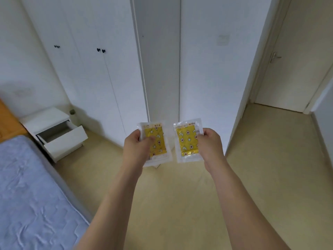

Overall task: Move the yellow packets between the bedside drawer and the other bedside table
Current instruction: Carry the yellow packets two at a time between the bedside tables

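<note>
Two yellow packets were in the air at the centre of the frame, one in each of the hands. The left hand (138,147) was closed on the left packet (156,142), thumb across its printed face and fingers behind; the right hand (209,141) pinched the right packet (187,141) by its right edge. Both packets stood roughly upright, just beside each other without touching, their clear margins showing around the yellow print.

The step in hand looked like a carry. To do it well, the grip should probably stay on the sealed margins so the slippery film could not slide out, and the two packets were best kept apart so neither caught on the other.

At the middle left of the frame stood a white bedside table (45,117), its tabletop bare as far as could be seen, with its drawer (66,141) pulled open; the inside was in shadow and its contents could not be made out. The corner of the bed (27,186) filled the lower left, lying between the person and that drawer, so a path there would likely have to skirt it. White wardrobe doors (86,69) ran across the upper left, and a closed door (288,69) stood at the upper right. The other bedside table was not in view. The floor (180,195) ahead looked free of obstacles.
</note>
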